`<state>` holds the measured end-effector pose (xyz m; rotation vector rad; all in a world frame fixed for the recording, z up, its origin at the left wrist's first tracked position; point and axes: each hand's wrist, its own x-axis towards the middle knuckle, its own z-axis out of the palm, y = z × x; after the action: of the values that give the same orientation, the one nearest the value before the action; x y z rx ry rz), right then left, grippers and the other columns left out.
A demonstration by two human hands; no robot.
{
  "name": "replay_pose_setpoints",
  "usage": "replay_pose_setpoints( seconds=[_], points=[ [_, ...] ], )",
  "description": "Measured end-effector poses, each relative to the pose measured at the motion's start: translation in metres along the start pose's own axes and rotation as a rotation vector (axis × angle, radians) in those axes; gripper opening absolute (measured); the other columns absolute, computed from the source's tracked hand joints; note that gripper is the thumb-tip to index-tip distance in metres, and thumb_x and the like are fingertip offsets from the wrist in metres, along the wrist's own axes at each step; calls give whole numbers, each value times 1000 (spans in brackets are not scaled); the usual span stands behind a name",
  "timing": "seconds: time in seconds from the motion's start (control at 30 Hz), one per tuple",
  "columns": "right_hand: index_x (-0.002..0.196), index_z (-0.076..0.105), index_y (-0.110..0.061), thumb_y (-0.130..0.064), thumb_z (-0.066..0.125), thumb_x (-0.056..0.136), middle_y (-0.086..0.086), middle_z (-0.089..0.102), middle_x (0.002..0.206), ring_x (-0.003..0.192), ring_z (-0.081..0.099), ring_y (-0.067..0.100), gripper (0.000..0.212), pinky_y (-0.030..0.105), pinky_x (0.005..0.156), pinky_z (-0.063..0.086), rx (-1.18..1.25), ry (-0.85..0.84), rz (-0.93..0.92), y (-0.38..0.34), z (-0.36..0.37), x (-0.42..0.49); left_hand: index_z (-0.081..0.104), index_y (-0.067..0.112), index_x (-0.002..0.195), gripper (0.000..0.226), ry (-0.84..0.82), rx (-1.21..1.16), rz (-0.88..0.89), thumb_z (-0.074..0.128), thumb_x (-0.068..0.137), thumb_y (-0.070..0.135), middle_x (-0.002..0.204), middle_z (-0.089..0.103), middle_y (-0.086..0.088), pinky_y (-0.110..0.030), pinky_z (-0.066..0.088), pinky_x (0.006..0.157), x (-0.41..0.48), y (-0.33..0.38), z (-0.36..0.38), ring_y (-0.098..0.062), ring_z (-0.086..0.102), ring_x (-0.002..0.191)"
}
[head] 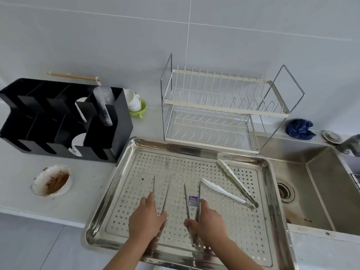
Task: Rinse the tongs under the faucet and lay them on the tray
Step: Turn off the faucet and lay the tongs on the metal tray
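Two hands low over the tray [194, 162]: left hand [146, 219] pinching the left steel tongs [167, 192], right hand [208, 221] pinching the right steel tongs [186, 199], tips pointing away from the wrists. Beyond, to the right hand's right: white-tipped tongs [231, 175], sink [321, 191], then faucet [350, 144], nearer that hand.

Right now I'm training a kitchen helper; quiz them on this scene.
1. True or false: the white-tipped steel tongs lie in the wire rack.
2. How many tongs are in view?
3. The crumpled blue cloth sits: A) in the black organizer; B) behind the steel sink; C) in the stained bowl.
Key: 1 false, on the perforated steel tray. 2 three: left hand holds one slim steel pair, right hand another slim pair. 3 B.
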<state>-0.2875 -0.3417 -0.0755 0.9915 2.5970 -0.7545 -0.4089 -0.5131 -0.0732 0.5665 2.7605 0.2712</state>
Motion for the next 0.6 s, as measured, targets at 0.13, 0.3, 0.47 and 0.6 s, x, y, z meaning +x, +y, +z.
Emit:
replay_pose_setpoints(
  seconds=[0.13, 0.3, 0.47, 0.6],
  points=[
    [150, 28, -21, -62, 69, 85, -7, 61, 75, 74, 65, 18, 87, 33, 68, 58, 57, 16, 41, -16, 7, 1, 19, 21, 158, 87, -32, 13, 60, 55, 90, 61, 148, 44, -4, -15, 44, 48, 2, 2, -3, -4, 57, 67],
    [146, 30, -23, -62, 69, 84, -9, 57, 72, 77, 67, 19, 83, 34, 71, 59, 90, 44, 72, -27, 12, 1, 20, 21, 157, 90, -46, -48, 65, 55, 88, 67, 148, 44, -5, -16, 43, 54, 3, 2, -3, -6, 59, 80],
    [150, 27, -23, -64, 71, 83, -8, 56, 61, 57, 57, 3, 90, 19, 48, 43, 109, 89, 91, -28, 12, -7, 27, 21, 156, 85, -77, -226, 5, 53, 88, 66, 153, 43, -6, -35, 52, 96, 6, -4, -3, -23, 56, 127],
    [154, 23, -24, -65, 68, 85, -11, 53, 61, 53, 47, 0, 91, 19, 45, 35, 99, 90, 103, -31, 13, -11, 31, 21, 155, 83, -102, -266, 16, 58, 88, 62, 149, 48, -5, -36, 50, 100, 8, -7, -5, -23, 55, 128]
  ],
)
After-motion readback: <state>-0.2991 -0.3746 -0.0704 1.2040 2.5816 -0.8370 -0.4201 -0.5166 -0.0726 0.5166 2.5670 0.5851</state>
